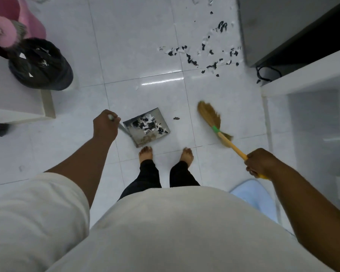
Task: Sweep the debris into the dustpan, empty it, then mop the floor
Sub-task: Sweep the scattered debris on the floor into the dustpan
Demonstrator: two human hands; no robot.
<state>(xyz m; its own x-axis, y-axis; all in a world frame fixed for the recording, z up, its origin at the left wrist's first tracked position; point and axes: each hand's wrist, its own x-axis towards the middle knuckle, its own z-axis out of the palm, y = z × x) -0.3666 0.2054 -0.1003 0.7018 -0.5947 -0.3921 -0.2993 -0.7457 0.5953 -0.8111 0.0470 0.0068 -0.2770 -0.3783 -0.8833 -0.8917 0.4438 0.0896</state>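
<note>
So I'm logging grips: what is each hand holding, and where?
Left hand grips the dustpan by its handle's top end; right hand grips the broom near the handle's end.

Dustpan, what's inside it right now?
The dustpan holds a pile of black and white paper scraps, with brownish dusty debris near its back edge. Whatever lies beneath the scraps is covered.

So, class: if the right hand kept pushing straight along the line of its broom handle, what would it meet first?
Probably the broom's own bristles, then bare floor tile; the right hand points up-left, and the scattered scraps lie further on, though depth is unclear.
</note>
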